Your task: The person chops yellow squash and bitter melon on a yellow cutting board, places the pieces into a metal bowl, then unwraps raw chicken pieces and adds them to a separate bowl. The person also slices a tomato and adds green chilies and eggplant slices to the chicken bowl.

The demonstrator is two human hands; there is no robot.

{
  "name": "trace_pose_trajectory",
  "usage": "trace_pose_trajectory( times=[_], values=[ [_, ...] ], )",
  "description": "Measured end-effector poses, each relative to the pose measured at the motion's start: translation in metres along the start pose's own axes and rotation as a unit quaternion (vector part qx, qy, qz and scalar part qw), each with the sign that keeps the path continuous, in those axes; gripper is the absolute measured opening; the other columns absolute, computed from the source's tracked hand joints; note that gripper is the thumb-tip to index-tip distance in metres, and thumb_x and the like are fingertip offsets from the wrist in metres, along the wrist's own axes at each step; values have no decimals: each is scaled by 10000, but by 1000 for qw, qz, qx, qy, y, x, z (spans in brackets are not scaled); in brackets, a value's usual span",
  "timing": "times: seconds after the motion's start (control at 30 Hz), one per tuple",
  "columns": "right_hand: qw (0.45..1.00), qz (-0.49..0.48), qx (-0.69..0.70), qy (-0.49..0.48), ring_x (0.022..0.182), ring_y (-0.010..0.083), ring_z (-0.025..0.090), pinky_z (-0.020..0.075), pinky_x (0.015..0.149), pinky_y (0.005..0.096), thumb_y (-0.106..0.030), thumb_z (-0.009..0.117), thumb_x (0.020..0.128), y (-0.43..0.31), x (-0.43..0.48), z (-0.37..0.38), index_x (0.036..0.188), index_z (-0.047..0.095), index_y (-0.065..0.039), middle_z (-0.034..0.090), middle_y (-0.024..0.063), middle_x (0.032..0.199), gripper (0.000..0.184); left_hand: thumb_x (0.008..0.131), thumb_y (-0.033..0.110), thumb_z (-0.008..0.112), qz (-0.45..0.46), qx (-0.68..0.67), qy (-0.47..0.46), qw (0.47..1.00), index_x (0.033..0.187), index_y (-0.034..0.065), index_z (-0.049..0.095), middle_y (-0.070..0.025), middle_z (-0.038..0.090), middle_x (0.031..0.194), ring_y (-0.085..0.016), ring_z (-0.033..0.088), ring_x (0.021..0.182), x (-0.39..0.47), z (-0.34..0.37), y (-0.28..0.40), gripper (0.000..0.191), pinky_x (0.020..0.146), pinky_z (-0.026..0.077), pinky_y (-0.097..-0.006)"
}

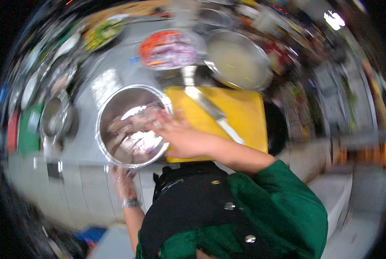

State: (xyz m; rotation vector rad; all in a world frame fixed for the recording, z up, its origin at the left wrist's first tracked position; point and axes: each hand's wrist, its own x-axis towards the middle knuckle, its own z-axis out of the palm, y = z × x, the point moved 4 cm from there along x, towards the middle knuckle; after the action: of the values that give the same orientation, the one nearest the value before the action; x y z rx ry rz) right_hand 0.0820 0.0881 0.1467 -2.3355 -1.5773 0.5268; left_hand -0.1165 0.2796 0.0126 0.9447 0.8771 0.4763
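Near the counter's front edge stands a round steel bowl with pieces of what looks like raw meat inside. My right hand reaches over the bowl's right rim, fingers spread; blur hides whether the fingertips touch the meat. Below the bowl's near rim is my left hand, in what looks like a clear plastic glove, its fingers at the rim and partly hidden. A yellow cutting board lies right of the bowl, partly behind my right forearm. On it rests a knife with a white handle.
Behind the board stand a tray of chopped red and purple vegetables and a wide metal bowl of cloudy liquid. A plate of green and yellow vegetables is at the back left. Metal pans stand at the left; a dark round pan is right of the board.
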Motion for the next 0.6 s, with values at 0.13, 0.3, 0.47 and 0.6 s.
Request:
trace_pose_trajectory(
  times=[0.13, 0.3, 0.47, 0.6],
  values=[
    [983, 114, 69, 130, 1322, 434, 365, 147, 1104, 661, -337, 586, 903, 15, -48, -13, 1507, 238, -117, 415, 269, 1385, 731, 875, 265, 641, 112, 75, 63, 989, 1381, 61, 361, -121, 506, 1308, -262, 521, 1110, 15, -11, 27, 613, 896, 443, -458],
    [917, 227, 95, 314, 664, 426, 629, 521, 701, 502, -87, 508, 850, 61, -133, -29, 1512, 163, -56, 648, 245, 787, 747, 924, 89, 573, 328, 192, 53, 923, 1270, 11, 486, -131, 525, 1278, -249, 553, 1074, 8, 7, 83, 366, 847, 495, -319],
    [794, 244, -211, 515, 1204, 397, 534, 460, 953, 497, -43, 493, 810, 101, -247, -45, 1528, 100, -54, 464, 270, 1377, 818, 926, 78, 568, 482, 205, -82, 848, 1126, -15, 563, -180, 584, 1105, -246, 564, 995, -39, 73, 106, 220, 833, 489, -323],
    [724, 503, -204, 426, 1132, 356, 571, 336, 1062, 530, -86, 474, 875, 175, -362, -44, 1511, 161, -55, 580, 231, 1228, 709, 908, 1, 507, 477, 232, -324, 783, 1125, -40, 562, -137, 590, 1103, -210, 550, 955, -84, 162, 66, 227, 867, 447, -300]
  ],
)
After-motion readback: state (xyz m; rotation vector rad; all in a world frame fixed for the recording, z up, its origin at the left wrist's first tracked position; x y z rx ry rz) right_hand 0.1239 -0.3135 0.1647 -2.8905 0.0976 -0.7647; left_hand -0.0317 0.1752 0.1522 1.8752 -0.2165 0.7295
